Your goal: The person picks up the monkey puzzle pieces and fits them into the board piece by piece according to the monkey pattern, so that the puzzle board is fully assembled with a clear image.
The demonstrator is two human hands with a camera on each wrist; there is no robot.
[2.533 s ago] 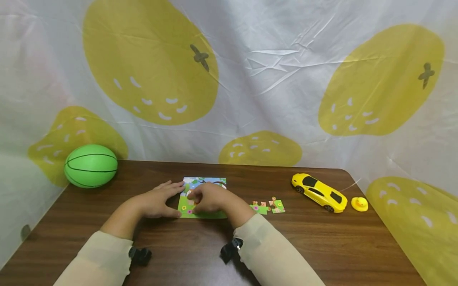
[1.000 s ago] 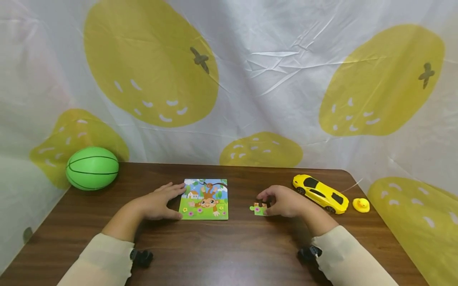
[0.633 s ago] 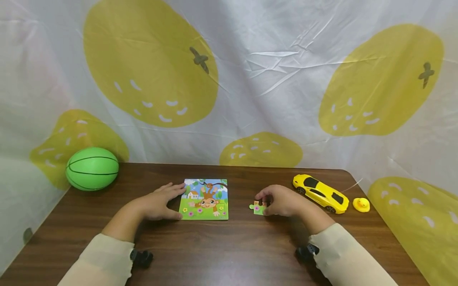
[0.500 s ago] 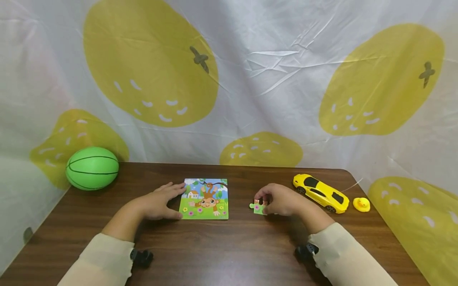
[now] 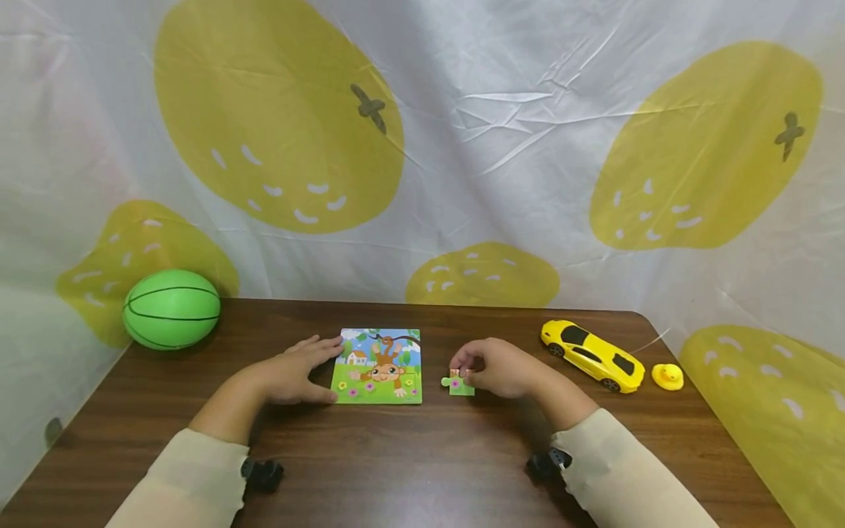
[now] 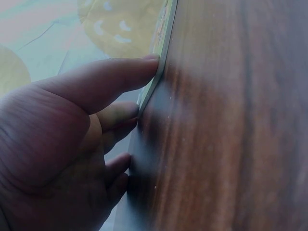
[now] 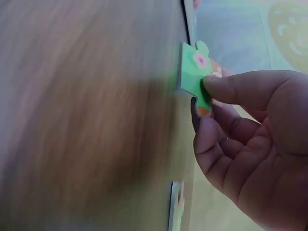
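Note:
A square jigsaw puzzle [image 5: 379, 374] with a monkey picture lies on the table. My left hand [image 5: 293, 372] rests at its left side, with fingers and thumb stretched out. In the left wrist view, the thumb [image 6: 130, 72] touches the edge of the puzzle. To the right of it, my right hand [image 5: 498, 370] pinches a green puzzle piece [image 5: 460, 385] between thumb and fingers. The right wrist view shows the pink flower on this puzzle piece [image 7: 195, 70] and its rounded tab, the fingers partly covering it.
Another puzzle piece [image 7: 176, 207] lies on the table in the right wrist view; the right hand hides it from the head view. A yellow toy car [image 5: 593, 356] and a rubber duck [image 5: 668, 377] stand at the right, a green ball [image 5: 172, 309] at the back left.
From over the puzzle, my right hand has moved right to the loose pieces, taken hold of one and carried it a little left. My left hand has stayed in place.

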